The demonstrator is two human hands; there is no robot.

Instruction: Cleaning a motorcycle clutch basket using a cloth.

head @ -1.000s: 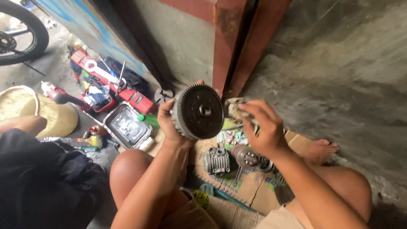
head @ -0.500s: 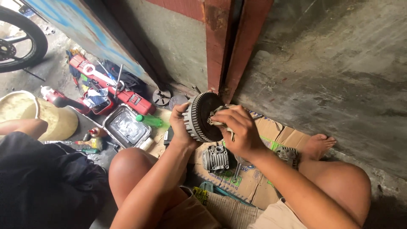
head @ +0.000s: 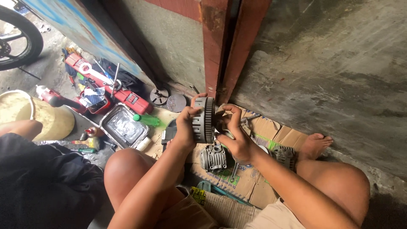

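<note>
Metal tray (head: 123, 126) holding clear liquid, red toolbox (head: 127, 96) — tools inside.

Both forearms reach up from the bottom of the frame toward its centre, between two bare raised knees. The left hand (head: 185, 126) is cupped, fingers curled upward and thumb on top. The right hand (head: 237, 136) faces it just beside, fingers bent in a pinching curl.

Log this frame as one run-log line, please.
left hand: grips toothed round drum, edge-on | right hand: on drum's far face | below: finned engine part on cardboard
</note>
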